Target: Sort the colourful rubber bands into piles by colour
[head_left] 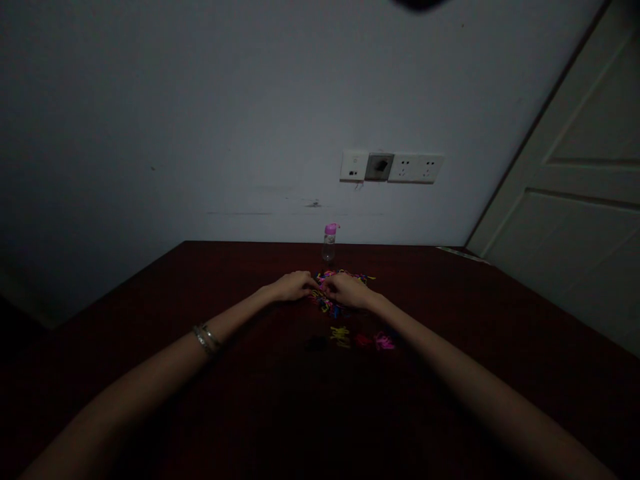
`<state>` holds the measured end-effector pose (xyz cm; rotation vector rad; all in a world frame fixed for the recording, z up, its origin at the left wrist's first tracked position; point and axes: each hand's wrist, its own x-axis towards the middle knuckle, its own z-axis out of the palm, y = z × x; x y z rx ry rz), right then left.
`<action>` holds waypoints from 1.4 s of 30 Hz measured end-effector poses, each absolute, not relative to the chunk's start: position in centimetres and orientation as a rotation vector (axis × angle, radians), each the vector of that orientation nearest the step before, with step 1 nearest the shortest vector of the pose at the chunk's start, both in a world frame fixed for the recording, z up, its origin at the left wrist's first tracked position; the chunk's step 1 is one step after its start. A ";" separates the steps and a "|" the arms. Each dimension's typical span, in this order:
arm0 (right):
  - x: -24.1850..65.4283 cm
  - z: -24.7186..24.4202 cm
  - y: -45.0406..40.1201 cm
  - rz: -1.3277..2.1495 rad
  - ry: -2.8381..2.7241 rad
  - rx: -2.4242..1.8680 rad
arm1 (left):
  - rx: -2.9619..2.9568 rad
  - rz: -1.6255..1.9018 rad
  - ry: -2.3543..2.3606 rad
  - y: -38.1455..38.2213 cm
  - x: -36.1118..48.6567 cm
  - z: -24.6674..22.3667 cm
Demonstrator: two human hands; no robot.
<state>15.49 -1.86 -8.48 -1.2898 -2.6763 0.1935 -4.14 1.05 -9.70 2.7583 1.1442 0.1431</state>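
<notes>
A loose heap of thin, stringy bands (pixel 327 307) in pink, yellow, blue and other colours lies on the dark table, partly covered by my hands. My left hand (pixel 295 285) is at the heap's left edge, fingers bent together on the bands. My right hand (pixel 347 291) rests over the heap, its thumb and fingers pinched; what they hold is too small and dim to tell. Nearer to me lie sorted little bunches: a yellow bunch (pixel 340 336), a red bunch (pixel 363 341), a pink bunch (pixel 384 341) and a barely visible dark bunch (pixel 316 343).
A clear bottle (pixel 329 248) with a pink cap stands behind the heap. The reddish-brown table (pixel 225 267) meets a pale wall with a row of sockets (pixel 391 167). A white door (pixel 575 193) is on the right. The light is dim.
</notes>
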 end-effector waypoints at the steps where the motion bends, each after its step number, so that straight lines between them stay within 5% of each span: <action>1: 15.3 -8.6 -1.9 0.156 -2.681 -1.319 | 2.762 0.132 1.143 1.1 -4.1 -9.7; 24: 15.1 -8.6 -1.7 0.087 -2.704 -1.436 | 2.971 -0.050 1.127 0.8 -2.3 -8.5; 42: 15.4 -8.9 -1.2 -0.048 -2.685 -1.350 | 2.717 0.235 0.982 -0.9 -3.7 -7.5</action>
